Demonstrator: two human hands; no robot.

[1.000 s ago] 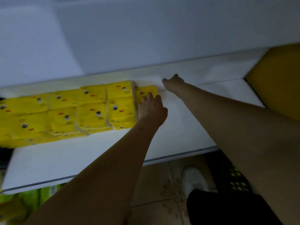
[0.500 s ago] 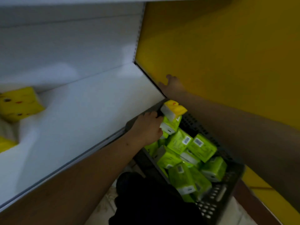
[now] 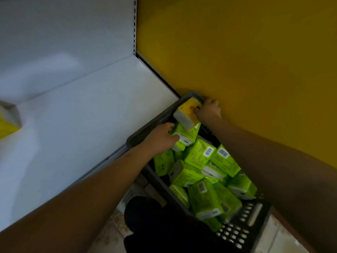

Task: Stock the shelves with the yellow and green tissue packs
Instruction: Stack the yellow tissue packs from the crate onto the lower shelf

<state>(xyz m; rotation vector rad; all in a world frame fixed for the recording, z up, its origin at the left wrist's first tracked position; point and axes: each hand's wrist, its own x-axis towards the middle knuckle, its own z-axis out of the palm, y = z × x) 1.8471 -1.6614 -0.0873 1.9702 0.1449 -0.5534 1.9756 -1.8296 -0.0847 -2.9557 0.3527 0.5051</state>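
A dark grey slotted basket [image 3: 242, 227] brims with lime-green tissue packs [image 3: 198, 157] bearing white barcode labels, one yellow pack [image 3: 187, 112] with red-and-black marks on top, beside a white shelf [image 3: 82, 114] and mustard-yellow panel [image 3: 237, 52].

Dim light — yellow side panel [image 3: 237, 52], white back wall [image 3: 63, 33], patterned tile floor [image 3: 113, 232].

You stand in a shop aisle. A white metal shelf [image 3: 76, 114] with a slotted upright [image 3: 134, 24] runs beside a yellow end panel [image 3: 237, 52], retail gondola style. A dark perforated crate [image 3: 242, 232] on the tiled floor [image 3: 113, 232] holds many identical barcoded green tissue packs [image 3: 198, 156], stock by the look.
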